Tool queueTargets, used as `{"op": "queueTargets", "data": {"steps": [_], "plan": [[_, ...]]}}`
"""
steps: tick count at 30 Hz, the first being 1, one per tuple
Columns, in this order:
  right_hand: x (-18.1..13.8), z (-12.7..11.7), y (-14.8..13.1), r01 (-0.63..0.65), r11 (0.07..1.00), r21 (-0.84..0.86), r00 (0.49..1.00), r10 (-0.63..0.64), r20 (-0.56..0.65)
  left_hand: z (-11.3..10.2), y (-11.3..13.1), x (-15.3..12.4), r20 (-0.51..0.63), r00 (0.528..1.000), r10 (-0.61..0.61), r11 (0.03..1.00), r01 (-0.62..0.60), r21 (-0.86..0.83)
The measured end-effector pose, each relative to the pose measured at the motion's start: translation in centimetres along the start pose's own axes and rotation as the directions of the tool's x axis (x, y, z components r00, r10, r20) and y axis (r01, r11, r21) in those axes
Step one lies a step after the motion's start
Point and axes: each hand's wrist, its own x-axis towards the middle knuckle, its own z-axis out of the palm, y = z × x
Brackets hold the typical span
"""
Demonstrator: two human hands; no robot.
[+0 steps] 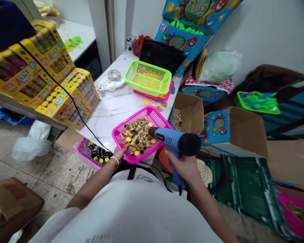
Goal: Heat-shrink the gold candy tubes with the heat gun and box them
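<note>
While the left hand (119,154) grips the pink basket (159,119), presumably steadying it, the right hand (186,167) clasps the heat gun (171,138), nozzle over yellow canisters (137,135) ahead, between both hands.

On the desk (108,103) we see a small white fan (114,76) beside a lime-green basket (130,75), with a black bag (162,55) and a red bag (140,46) behind it. Stacked yellow boxes (47,55) stand to our left; to our right sit an open blue-printed carton (218,126), a green crate (252,189) and a plastic bag (220,67).
</note>
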Motion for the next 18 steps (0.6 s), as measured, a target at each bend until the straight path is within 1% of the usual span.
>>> {"op": "queueTargets", "data": {"steps": [2,4,7,8,9,12,13,14,15,17,18], "plan": [[0.1,0.0,0.2,0.063,0.994,-0.091,0.998,-0.064,-0.010,-0.4,0.0,-0.1,0.033,0.999,0.019,1.000,-0.019,0.004],[0.1,-0.2,0.1,0.134,0.976,-0.169,0.991,-0.134,0.012,-1.0,-0.3,-0.2,0.043,0.999,0.016,1.000,-0.016,0.001],[0.6,0.1,-0.7,0.202,0.953,-0.226,0.978,-0.187,0.087,-1.7,-0.7,-0.4,0.013,1.000,-0.018,0.999,0.017,0.038],[1.0,0.4,-1.1,0.214,0.945,-0.247,0.976,-0.198,0.088,-1.9,-0.8,-0.5,-0.001,1.000,-0.022,0.998,0.023,0.056],[1.4,0.6,-1.5,0.223,0.935,-0.274,0.975,-0.213,0.067,-1.9,-0.9,-0.6,-0.018,1.000,-0.025,0.997,0.026,0.069],[2.1,0.9,-2.5,0.226,0.902,-0.369,0.963,-0.263,-0.053,-1.8,-0.9,-0.8,-0.061,0.997,-0.037,0.994,0.044,0.104],[2.0,0.8,-2.7,0.226,0.896,-0.383,0.960,-0.271,-0.066,-1.7,-0.9,-0.9,-0.069,0.997,-0.041,0.989,0.050,0.137],[1.7,0.6,-2.8,0.229,0.897,-0.378,0.963,-0.266,-0.049,-1.6,-0.9,-0.9,-0.079,0.996,-0.039,0.981,0.054,0.187],[1.2,0.3,-2.8,0.232,0.907,-0.351,0.968,-0.249,-0.006,-1.5,-0.9,-0.9,-0.092,0.995,-0.032,0.968,0.053,0.244],[-0.1,0.0,-2.6,0.216,0.945,-0.245,0.975,-0.197,0.101,-1.3,-0.7,-0.9,-0.113,0.994,-0.010,0.940,0.048,0.339],[-0.8,-0.1,-2.5,0.199,0.962,-0.185,0.975,-0.175,0.140,-1.2,-0.5,-0.9,-0.119,0.993,0.006,0.934,0.037,0.355]]}}
